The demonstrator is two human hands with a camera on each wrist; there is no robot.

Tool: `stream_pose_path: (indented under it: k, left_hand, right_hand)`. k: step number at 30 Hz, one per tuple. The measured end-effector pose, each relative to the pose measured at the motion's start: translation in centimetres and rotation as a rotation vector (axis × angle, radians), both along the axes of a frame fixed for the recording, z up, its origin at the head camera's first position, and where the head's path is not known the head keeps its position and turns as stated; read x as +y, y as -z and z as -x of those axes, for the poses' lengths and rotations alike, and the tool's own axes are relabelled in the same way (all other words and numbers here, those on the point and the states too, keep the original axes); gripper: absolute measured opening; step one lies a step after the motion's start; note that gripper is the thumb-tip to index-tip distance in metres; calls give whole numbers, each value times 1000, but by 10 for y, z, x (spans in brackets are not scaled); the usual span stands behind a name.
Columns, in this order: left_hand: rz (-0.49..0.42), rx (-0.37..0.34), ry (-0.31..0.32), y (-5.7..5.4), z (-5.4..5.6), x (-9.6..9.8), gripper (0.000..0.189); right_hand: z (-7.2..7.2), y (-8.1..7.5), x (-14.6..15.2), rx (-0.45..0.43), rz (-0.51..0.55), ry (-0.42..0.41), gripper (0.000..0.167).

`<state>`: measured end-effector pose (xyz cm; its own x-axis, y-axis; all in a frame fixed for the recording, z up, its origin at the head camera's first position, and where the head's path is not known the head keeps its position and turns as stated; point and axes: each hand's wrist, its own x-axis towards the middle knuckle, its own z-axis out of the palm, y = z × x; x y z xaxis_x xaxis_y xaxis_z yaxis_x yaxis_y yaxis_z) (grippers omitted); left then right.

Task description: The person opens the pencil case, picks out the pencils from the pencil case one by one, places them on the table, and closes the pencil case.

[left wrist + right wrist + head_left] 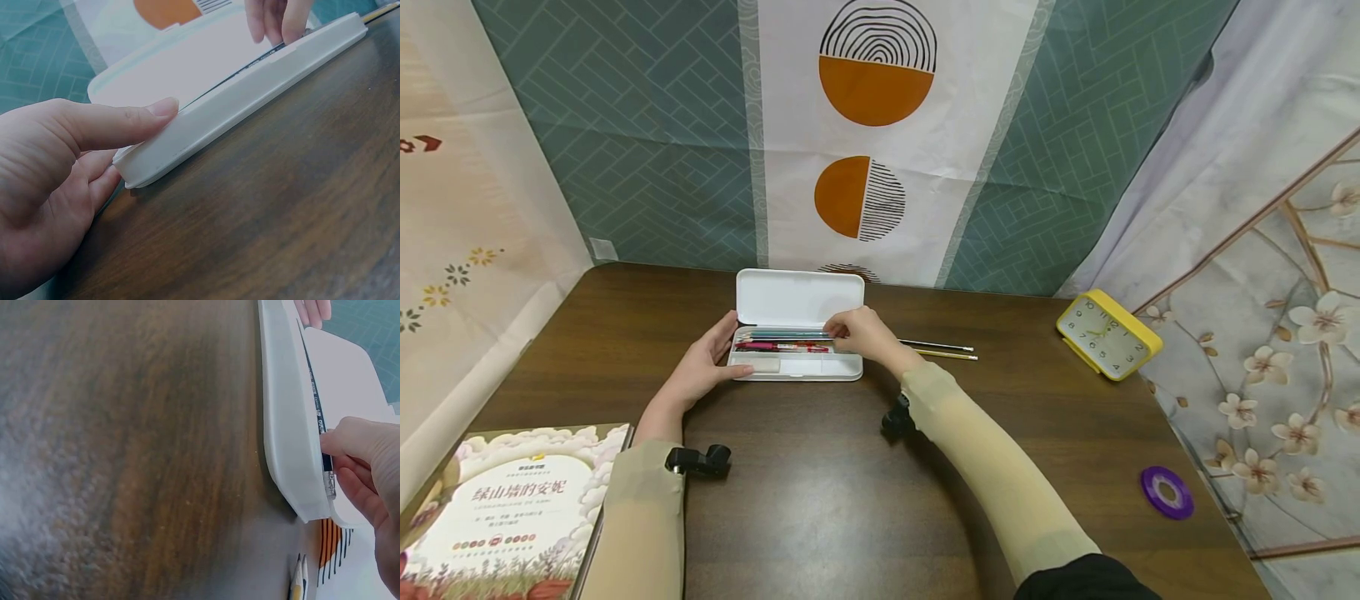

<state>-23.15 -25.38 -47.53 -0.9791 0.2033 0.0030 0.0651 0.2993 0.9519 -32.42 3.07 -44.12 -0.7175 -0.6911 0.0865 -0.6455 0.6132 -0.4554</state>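
A white pencil case lies with its lid raised, several pencils and pens lengthwise inside. My left hand grips its left end. In the left wrist view the thumb presses on the front rim, the fingers around the end. My right hand is over the right half of the case. Its thumb and fingers pinch a dark pencil near its silver end, along the case in the right wrist view. A pale block sits in the front left compartment.
A black pencil and a yellow pencil lie on the brown table right of the case. A yellow clock stands farther right, with a purple tape roll nearer. A picture book lies front left.
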Motion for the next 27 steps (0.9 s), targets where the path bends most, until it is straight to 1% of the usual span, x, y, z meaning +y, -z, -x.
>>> stream_pose_path:
  k: [6, 13, 19, 27]
  left_hand:
    - [6, 1, 0, 0, 1, 0, 104]
    - [34, 6, -7, 3, 2, -2, 104]
    - [48, 6, -13, 5, 2, -3, 104]
    - [42, 5, -15, 5, 1, -3, 104]
  right_hand:
    - [1, -3, 1, 18, -4, -3, 20]
    - [0, -7, 4, 11, -19, 21, 20]
    - [0, -11, 10, 37, -6, 17, 22]
    - [-2, -19, 25, 24, 31, 42, 23]
